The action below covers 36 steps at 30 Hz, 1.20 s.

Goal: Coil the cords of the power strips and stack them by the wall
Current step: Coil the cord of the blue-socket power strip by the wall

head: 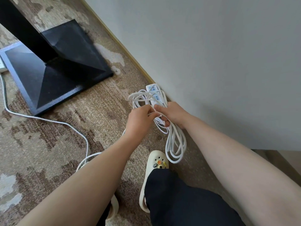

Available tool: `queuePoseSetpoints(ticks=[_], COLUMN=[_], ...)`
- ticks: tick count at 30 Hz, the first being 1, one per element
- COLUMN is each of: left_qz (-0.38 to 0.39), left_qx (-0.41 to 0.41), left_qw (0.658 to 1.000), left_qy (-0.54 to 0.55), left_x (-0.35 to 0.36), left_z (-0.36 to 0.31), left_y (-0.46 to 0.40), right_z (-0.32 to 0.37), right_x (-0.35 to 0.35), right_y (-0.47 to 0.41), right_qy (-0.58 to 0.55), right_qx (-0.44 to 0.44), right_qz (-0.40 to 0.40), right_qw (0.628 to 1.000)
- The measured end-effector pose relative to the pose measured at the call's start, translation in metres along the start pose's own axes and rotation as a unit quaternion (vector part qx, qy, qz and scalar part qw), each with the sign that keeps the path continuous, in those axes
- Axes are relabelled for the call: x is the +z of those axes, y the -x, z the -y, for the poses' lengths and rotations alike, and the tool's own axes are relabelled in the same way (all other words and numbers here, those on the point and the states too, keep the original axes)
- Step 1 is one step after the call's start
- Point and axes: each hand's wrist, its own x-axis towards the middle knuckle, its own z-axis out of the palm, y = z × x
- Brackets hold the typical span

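Low centre: cream clog on open carpet. Mid-frame: right hand clutching hanging white cord loops, left hand pinching a strand (trailing loose towards lower left). Beyond, power strip tight against wall. Upper left: black stand base, edge near.

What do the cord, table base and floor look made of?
Cord: white, smooth, flexible jacket, probably plastic or rubber; it droops in soft loops from the right hand.
Table base: black, hard, faceted, likely painted metal; a fine speckled sheen shows along the edge.
Floor: carpet, woven textile with a ribbed weave and mottled brown-beige pattern, matte.
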Motion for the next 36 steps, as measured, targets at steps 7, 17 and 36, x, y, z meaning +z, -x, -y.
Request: queuePoseSetpoints(ticks=[7,17,36], left_qz=[0.154,0.037,0.076], left_qx=[-0.067,-0.018,-0.158], left_qw=[0.986,0.998,0.975], left_qy=[-0.011,0.053,-0.140], left_x=[-0.043,-0.058,-0.101], left_z=[0.072,0.028,0.132], left_y=[0.004,-0.022,-0.005], right_z=[-0.017,-0.029,-0.027], right_x=[-0.030,-0.040,-0.071], right_y=[-0.003,-0.005,-0.020], right_qy=[0.144,0.167,0.218], right_qx=[-0.006,-0.039,-0.016], right_qz=[-0.101,-0.093,-0.247], right_qw=[0.984,0.981,0.944])
